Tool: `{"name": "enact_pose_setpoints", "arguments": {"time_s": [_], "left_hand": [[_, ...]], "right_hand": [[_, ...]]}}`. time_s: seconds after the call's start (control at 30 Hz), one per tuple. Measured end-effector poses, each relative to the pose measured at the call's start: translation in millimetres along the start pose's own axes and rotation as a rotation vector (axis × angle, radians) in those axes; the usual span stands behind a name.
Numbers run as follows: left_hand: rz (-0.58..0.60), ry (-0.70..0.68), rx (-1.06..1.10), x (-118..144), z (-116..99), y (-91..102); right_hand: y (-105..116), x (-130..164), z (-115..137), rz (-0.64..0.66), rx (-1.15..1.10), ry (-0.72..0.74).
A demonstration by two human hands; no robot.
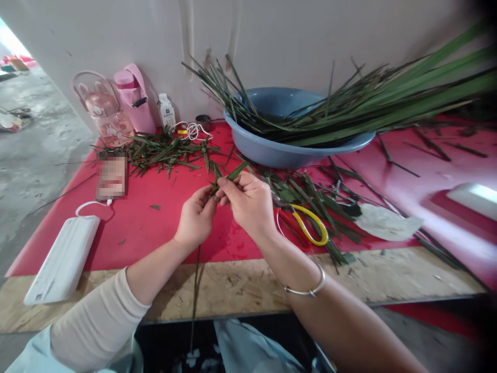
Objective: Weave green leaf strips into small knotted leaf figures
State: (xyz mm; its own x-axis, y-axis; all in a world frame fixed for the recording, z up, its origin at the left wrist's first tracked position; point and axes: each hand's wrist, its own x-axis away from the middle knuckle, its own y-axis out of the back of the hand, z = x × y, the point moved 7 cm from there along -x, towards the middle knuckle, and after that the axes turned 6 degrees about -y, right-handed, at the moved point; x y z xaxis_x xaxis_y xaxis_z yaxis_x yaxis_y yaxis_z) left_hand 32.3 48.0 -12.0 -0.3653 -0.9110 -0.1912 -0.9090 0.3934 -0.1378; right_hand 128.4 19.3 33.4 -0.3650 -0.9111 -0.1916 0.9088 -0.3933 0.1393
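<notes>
Above the red-covered table, my left hand and my right hand meet, fingers pinched on a green leaf strip. Pointed folded ends of the strip stick out above the fingertips. A thin stem hangs down below my left hand toward my lap. Just right of my right hand lie yellow-handled scissors, partly over cut leaf pieces. Behind the hands is a heap of small folded green leaf pieces. My fingers cover part of the strip.
A blue basin holds long leaves reaching right. At left are a phone cabled to a white power bank, a pink bottle, a pink pouch and a small white bottle. Crumpled tissue lies right.
</notes>
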Motion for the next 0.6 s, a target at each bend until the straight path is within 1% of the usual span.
{"name": "enact_pose_setpoints", "arguments": {"time_s": [0.07, 0.17, 0.23, 0.27, 0.37, 0.47, 0.53, 0.6], "left_hand": [[-0.042, 0.055, 0.076, -2, 1, 3.6], [-0.150, 0.116, 0.142, -3, 3, 17.0], [-0.185, 0.118, 0.175, -4, 2, 23.3], [-0.191, 0.114, 0.185, -4, 2, 24.8], [-0.230, 0.083, 0.177, -3, 2, 27.4], [-0.262, -0.008, 0.123, 0, -2, 27.6], [-0.270, -0.059, 0.032, 2, -6, 27.1], [-0.277, -0.061, -0.090, 4, -9, 26.6]], "right_hand": [[-5, 3, -1, 0.085, -0.026, 0.032], [-15, 10, 1, 0.221, 0.023, 0.120], [-19, 13, 0, 0.271, 0.038, 0.130], [-20, 13, -1, 0.279, 0.024, 0.112], [-21, 10, -9, 0.250, -0.099, 0.015], [-29, 11, -16, 0.248, -0.195, -0.061], [-33, 13, -17, 0.205, -0.171, -0.077], [-31, 15, -16, 0.097, -0.094, -0.064]]}}
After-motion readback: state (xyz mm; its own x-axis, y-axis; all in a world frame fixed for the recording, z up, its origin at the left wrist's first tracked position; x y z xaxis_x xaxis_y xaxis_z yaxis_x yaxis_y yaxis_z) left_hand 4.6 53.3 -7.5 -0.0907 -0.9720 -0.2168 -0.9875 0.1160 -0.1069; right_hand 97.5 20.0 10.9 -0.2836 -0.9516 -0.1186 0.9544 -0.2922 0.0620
